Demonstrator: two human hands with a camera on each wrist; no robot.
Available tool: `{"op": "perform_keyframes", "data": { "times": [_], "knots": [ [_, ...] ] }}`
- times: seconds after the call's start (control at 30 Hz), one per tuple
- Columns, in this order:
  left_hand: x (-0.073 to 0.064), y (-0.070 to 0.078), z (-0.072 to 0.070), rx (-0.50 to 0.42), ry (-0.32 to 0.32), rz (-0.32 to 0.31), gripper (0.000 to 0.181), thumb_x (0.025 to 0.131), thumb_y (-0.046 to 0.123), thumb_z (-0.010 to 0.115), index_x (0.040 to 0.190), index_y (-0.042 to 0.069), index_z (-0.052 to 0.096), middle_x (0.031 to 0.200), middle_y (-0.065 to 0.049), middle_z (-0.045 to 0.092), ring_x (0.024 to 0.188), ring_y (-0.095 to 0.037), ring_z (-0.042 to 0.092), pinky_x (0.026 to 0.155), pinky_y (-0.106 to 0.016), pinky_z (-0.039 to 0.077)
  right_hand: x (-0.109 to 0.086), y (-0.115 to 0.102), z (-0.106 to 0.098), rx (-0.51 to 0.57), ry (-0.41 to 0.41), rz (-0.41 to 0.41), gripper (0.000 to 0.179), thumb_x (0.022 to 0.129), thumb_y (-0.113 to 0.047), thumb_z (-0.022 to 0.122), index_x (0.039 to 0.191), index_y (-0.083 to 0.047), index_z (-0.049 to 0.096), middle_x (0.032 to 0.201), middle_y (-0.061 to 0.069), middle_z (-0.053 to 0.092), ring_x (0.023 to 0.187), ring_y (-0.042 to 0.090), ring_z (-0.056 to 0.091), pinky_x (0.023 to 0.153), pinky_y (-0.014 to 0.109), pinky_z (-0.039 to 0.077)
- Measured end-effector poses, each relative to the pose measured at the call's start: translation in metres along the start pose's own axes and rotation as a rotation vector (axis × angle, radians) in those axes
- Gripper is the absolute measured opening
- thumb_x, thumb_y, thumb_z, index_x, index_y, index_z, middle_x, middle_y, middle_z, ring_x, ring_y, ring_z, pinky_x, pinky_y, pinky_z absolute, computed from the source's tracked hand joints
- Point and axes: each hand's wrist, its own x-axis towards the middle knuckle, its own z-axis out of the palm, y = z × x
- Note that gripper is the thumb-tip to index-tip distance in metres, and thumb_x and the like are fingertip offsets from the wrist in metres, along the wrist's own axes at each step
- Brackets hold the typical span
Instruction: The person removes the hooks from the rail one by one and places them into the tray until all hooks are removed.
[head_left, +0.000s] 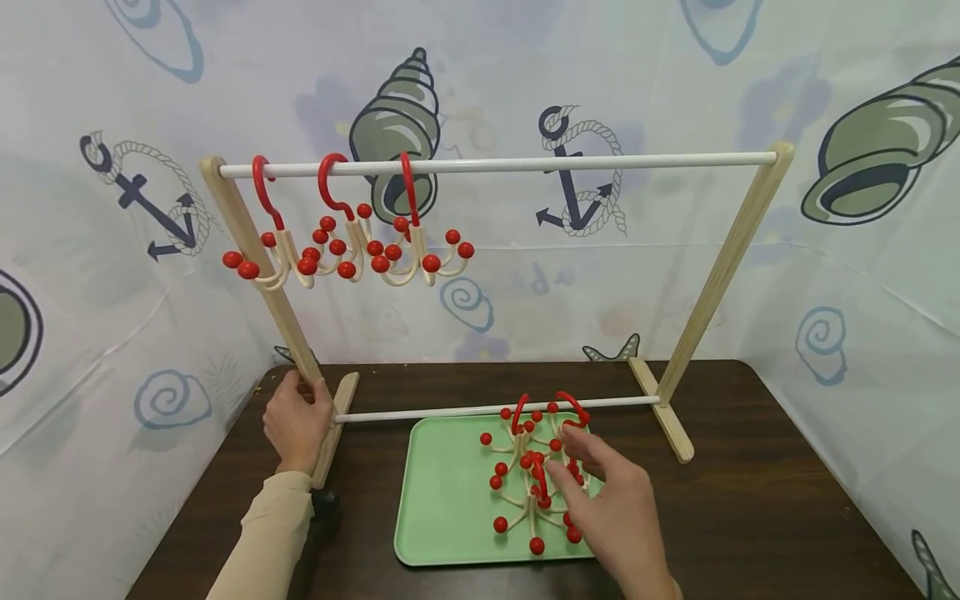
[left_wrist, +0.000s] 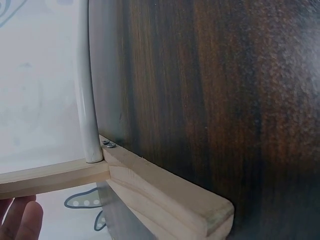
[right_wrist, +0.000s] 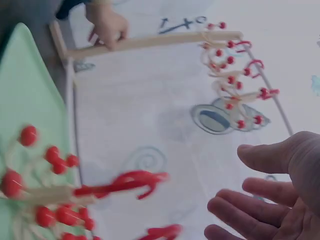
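My left hand (head_left: 300, 421) grips the lower part of the rack's left wooden post (head_left: 262, 279); its fingertips (left_wrist: 29, 220) show beside the wood in the left wrist view. Above the right side of a green tray (head_left: 442, 492), my right hand (head_left: 618, 500) hovers with fingers apart, holding nothing. Under and beside it, several cream multi-arm hangers (head_left: 531, 500) with red hooks and red ball tips lie clustered on the tray, partly hidden by the hand. Three like hangers (head_left: 416, 250) hang by their hooks from the left half of the white top bar (head_left: 600, 163).
A lower white bar (head_left: 450, 412) runs just behind the tray. The rack's right post (head_left: 723, 271) and its wooden foot (head_left: 671, 425) stand on the dark table (head_left: 772, 500). Patterned cloth (head_left: 510, 308) hangs behind.
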Motion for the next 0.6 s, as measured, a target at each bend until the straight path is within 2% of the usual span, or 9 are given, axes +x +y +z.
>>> {"op": "perform_keyframes", "data": {
  "times": [0.23,0.4,0.6],
  "knots": [
    [0.000,-0.001,0.000,0.004,0.004,0.001,0.019,0.090,0.022,0.066,0.092,0.003,0.064,0.080,-0.016,0.068,0.069,-0.038,0.064,0.058,-0.057,0.041,0.029,-0.008,-0.015,0.057,-0.001,-0.169,0.034,0.086,-0.015,0.076,0.120,-0.017,0.069,0.109,-0.006,0.071,0.094,0.009,0.068,0.072,0.034,0.053],
    [0.000,-0.001,0.000,0.005,0.001,0.003,0.019,0.089,0.022,0.066,0.093,0.003,0.065,0.080,-0.016,0.069,0.070,-0.038,0.064,0.058,-0.058,0.042,0.052,-0.026,-0.016,0.126,-0.052,-0.309,0.034,0.087,-0.013,0.074,0.121,-0.016,0.068,0.113,-0.004,0.070,0.098,0.011,0.067,0.081,0.038,0.053],
    [0.000,0.001,-0.001,-0.003,-0.005,0.002,0.019,0.089,0.022,0.067,0.093,0.004,0.065,0.081,-0.016,0.069,0.070,-0.039,0.064,0.058,-0.059,0.043,0.086,-0.055,-0.012,0.199,-0.108,-0.424,0.036,0.089,-0.012,0.072,0.125,-0.012,0.066,0.118,0.000,0.069,0.104,0.014,0.066,0.087,0.040,0.052]
  ]
}}
